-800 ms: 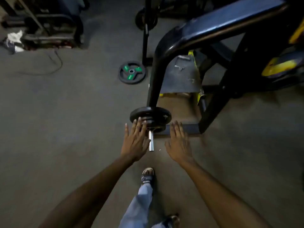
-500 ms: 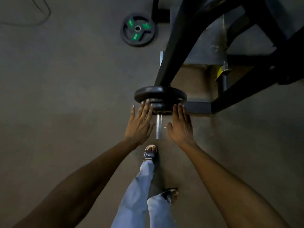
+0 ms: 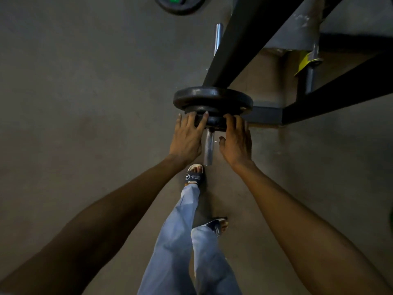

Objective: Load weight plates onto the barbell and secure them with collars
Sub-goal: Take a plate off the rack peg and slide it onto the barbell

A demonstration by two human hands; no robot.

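A dim gym floor [image 3: 74,103] is seen from above, looking down past two bare forearms. At the far left, only bare grey concrete is shown. At the top edge, left of centre, part of a spare plate [image 3: 180,4] with a green mark is seen lying flat on the floor, well apart from the hands.

Moving toward the centre, the left hand [image 3: 187,138] is held flat and open, fingers spread, with its fingertips pressed against the near face of the smallest plate; nothing is gripped. Just to its right, the bare chrome end of the barbell sleeve [image 3: 208,149] is seen sticking out toward the viewer, with no collar visible on it. Beyond it, the stacked black plates [image 3: 212,99] are threaded on the sleeve, the largest one farthest away, against a slanted black frame [image 3: 244,39].

To the right of the sleeve, the right hand [image 3: 236,141] is likewise open and flat against the small plate.

Below, a sandalled foot [image 3: 194,174] is placed almost directly under the sleeve end.

The plates appear to be seated but not yet secured. If the hands are withdrawn before a collar is fitted, the plates could slide back off the tilted sleeve and be dropped on the exposed toes. Fingers could also be pinched between plates if pushed unevenly.
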